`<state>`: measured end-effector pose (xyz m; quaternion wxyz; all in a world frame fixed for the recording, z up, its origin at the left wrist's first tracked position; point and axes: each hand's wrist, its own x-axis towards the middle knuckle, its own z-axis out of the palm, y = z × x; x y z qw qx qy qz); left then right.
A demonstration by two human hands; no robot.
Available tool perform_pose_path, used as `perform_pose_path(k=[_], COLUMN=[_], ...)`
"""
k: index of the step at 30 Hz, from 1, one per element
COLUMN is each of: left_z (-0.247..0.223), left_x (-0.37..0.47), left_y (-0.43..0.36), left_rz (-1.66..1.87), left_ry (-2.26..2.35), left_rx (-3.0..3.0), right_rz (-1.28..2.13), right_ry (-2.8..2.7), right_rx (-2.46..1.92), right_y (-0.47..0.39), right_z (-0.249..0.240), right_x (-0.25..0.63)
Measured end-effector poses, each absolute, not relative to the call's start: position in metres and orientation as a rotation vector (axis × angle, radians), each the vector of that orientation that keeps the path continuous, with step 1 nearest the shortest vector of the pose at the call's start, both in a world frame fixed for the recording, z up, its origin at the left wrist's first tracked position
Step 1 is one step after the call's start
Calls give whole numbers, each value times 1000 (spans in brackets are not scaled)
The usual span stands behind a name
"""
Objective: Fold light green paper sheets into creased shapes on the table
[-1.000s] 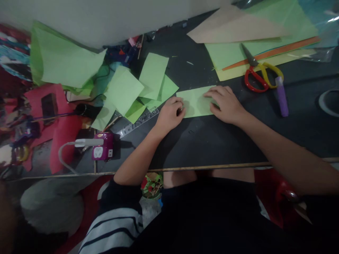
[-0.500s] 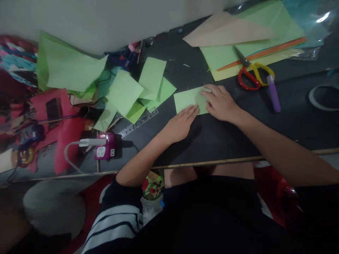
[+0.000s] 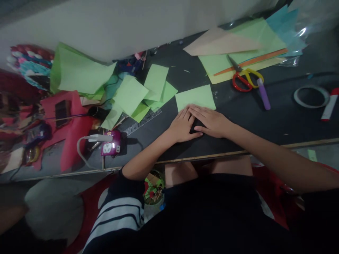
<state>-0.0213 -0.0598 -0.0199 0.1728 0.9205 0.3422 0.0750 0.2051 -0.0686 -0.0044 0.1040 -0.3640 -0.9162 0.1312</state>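
Observation:
A pale green sheet of paper (image 3: 196, 97) lies flat on the dark table (image 3: 156, 141), its near edge under my fingertips. My left hand (image 3: 182, 126) rests on that edge with the fingers stretched out and the thumb pointing right. My right hand (image 3: 210, 121) lies beside it, fingers extended, their tips meeting the left fingertips on the paper. Both palms sit on the table just in front of the sheet. Whether the paper is folded at the edge under my fingers is hidden.
Several green paper pieces (image 3: 131, 92) and a clear ruler (image 3: 143, 121) lie to the left, near a purple plug adapter (image 3: 111, 143). Scissors (image 3: 242, 76), a purple glue stick (image 3: 263, 94), a tape roll (image 3: 311, 96) and a marker (image 3: 330, 105) are at the right.
My right hand has slid left and nearer, off the paper's right part, to meet my left hand at the near edge. More of the sheet shows. The view has shifted slightly.

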Motion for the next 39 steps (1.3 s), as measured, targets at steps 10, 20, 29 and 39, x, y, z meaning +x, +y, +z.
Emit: perform_pose_path(k=[10, 20, 29, 39], left_z=[-10, 19, 8, 28], left_x=[-27, -68, -50, -40], left_y=[-63, -73, -46, -39], left_rz=[88, -105, 251, 209], left_ry=[1073, 1197, 1487, 1211], left_rx=[2565, 2648, 2685, 3179], right_rz=[307, 43, 29, -34], right_ry=[-2663, -2774, -2582, -2378], right_rx=[-1455, -1355, -1434, -1321], right_y=[-85, -63, -63, -56], right_z=[2, 9, 9, 12], right_x=[259, 258, 251, 228])
